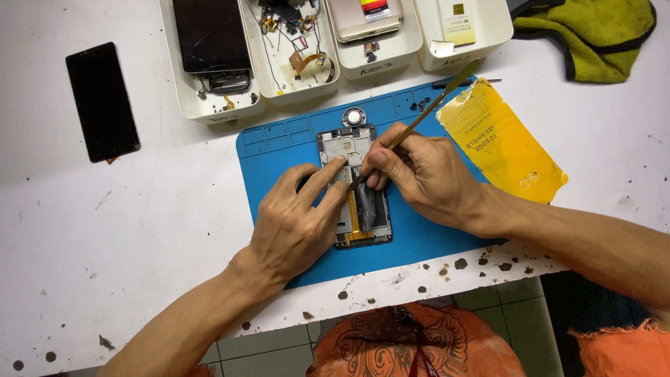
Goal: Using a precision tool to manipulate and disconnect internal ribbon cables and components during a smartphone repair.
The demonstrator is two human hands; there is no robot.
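Note:
An opened phone frame (349,146) with a black battery and an orange flex strip lies on a blue work mat (279,143). My left hand (296,220) rests on the frame's left side, index finger pressing near its middle. My right hand (422,171) grips a thin metal pry tool (436,101), whose tip touches the inside of the frame beside my left fingertip. A small round part (354,116) sits just above the frame.
White trays (188,105) at the back hold a cracked phone screen (211,35), loose cables and parts, and a gold phone. A black phone (102,101) lies far left. A yellow packet (499,139) and a green cloth (586,31) are at the right. The table edge is near me.

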